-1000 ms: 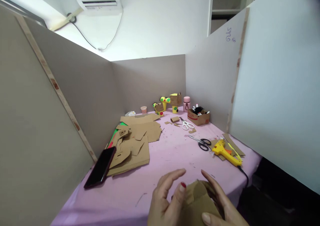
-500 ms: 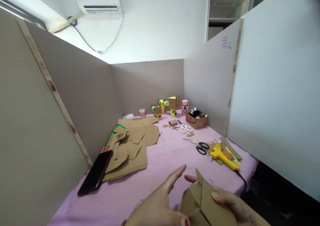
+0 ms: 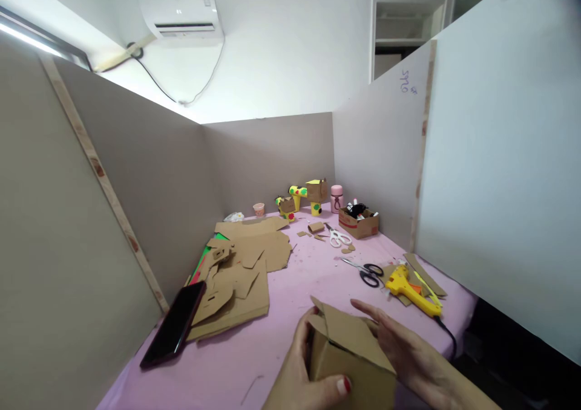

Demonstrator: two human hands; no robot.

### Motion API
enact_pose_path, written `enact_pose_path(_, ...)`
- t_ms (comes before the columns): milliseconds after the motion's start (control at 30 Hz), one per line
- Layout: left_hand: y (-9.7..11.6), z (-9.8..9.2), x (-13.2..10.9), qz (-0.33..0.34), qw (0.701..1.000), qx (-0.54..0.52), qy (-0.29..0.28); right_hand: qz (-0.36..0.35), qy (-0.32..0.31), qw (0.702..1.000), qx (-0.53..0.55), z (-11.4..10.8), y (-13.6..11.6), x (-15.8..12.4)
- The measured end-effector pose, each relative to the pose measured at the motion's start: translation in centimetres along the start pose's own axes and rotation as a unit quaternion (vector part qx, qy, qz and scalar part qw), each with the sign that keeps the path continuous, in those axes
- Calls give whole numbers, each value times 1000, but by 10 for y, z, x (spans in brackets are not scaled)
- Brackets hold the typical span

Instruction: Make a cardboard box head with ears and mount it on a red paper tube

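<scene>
A small brown cardboard box (image 3: 358, 361) with a pointed top flap is at the bottom of the head view, above the near edge of the pink-covered table (image 3: 236, 367). My left hand (image 3: 304, 367) grips its left side, thumb with red nail on the front face and fingers behind. Along the right side lies my right hand (image 3: 403, 349), its fingers stretched out, not wrapped round the box. Whether its palm touches the cardboard I cannot tell. A narrow dark gap shows under the flap's edge.
Cardboard sheets (image 3: 236, 301) and a black phone (image 3: 175, 322) lie on the left. To the right are black-handled scissors (image 3: 367, 271) and a yellow glue gun (image 3: 411, 292) with a cord. Further back stand white scissors (image 3: 338, 236), a carton of supplies (image 3: 358, 222), a pink bottle (image 3: 336, 198) and yellow cardboard figures (image 3: 315, 195).
My left hand has closed on the box, and my right hand has loosened its hold and straightened its fingers. The box has turned and shifted slightly left. The camera view has tilted up a little.
</scene>
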State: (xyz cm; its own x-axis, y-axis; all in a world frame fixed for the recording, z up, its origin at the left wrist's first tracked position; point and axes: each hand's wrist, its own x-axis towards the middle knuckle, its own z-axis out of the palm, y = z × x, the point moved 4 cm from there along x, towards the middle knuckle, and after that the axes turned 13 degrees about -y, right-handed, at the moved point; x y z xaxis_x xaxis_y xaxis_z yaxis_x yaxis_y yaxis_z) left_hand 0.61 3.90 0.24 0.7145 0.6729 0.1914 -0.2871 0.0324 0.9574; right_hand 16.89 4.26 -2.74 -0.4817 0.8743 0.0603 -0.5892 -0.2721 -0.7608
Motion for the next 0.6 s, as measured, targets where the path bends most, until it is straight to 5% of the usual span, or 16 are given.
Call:
enact_pose_path(100, -8, -24, -2, 21, 987, 72, 140, -15, 93, 980, -173, -16, -4, -6)
enact_pose_path(200, -14, -48, -2, 34, 956, 156, 245, -15, 169, 911, -376, -36, -18, -10)
enact_pose_path(300, -20, -64, 2, 28, 933, 214, 288, -48, 227, 845, -482, -67, -43, -14)
enact_pose_path(433, -23, -67, 4, 47, 911, 239, 332, -56, 321, 714, -619, -118, -74, -20)
enact_pose_path(600, -27, -60, 4, 37, 896, 281, 342, -20, 333, 595, -732, -161, -75, -15)
